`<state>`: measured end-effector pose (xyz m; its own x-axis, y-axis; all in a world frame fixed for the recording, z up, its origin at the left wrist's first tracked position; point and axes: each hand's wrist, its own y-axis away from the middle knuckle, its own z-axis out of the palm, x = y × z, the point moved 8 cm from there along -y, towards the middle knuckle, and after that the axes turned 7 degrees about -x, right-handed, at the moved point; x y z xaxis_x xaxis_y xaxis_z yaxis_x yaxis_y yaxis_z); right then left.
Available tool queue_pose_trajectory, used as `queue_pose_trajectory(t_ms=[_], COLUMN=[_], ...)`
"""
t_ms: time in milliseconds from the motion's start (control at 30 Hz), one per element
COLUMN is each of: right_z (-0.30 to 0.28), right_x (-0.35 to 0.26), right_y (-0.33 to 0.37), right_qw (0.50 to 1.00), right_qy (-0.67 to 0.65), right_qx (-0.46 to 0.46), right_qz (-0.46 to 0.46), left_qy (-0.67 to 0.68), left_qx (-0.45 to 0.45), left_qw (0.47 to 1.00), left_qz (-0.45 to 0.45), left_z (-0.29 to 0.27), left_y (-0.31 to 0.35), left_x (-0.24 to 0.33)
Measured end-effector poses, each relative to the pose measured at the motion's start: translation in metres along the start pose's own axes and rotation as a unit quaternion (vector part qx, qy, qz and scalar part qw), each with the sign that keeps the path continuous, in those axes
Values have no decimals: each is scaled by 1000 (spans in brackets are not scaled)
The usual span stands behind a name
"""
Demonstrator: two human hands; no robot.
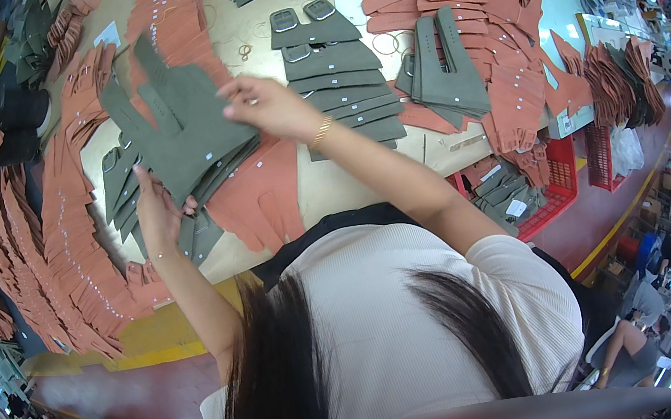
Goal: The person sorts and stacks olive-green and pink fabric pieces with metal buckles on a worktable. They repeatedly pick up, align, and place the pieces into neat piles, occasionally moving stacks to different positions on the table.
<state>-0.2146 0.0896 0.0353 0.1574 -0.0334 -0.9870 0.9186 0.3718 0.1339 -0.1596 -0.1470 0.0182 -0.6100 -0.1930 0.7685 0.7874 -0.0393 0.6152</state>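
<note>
A dark green cut panel with long strap-like strips (198, 134) is raised over the table, several similar green panels layered beneath it. My left hand (160, 214) grips its near left edge, thumb on top and fingers curled underneath. At the panel's right edge, the bent fingers of my right hand (273, 108) are pinched together on it. Small white labels dot the panels. Just right of that hand lies an overlapping row of green panels (351, 107), some with square buckles (284, 19) at the far end.
Rows of orange panels (64, 224) fan out on the left, with more orange pieces (492, 39) at the right. Another green stack (447, 76) rests on the pale table (227, 35). A red crate (557, 185) holding green pieces stands below the table's right edge.
</note>
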Motion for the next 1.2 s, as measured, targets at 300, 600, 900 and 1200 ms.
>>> queue_pose_trajectory(t_ms=[300, 600, 900, 1200], right_z=[8, -92, -137, -98], right_x=[34, -6, -2, 23], right_y=[-11, 46, 131, 182], right_qw=[992, 948, 867, 803], right_qy=[123, 283, 452, 561], right_qx=[3, 143, 201, 185], right_qz=[1, -43, -63, -77], left_qy=[-121, -146, -156, -160], left_qx=[-7, -13, -18, -18], left_qw=[993, 989, 987, 986], left_qz=[7, 18, 24, 30], left_z=[22, 15, 13, 16], left_y=[3, -4, -6, -5], left_x=[8, 4, 4, 5])
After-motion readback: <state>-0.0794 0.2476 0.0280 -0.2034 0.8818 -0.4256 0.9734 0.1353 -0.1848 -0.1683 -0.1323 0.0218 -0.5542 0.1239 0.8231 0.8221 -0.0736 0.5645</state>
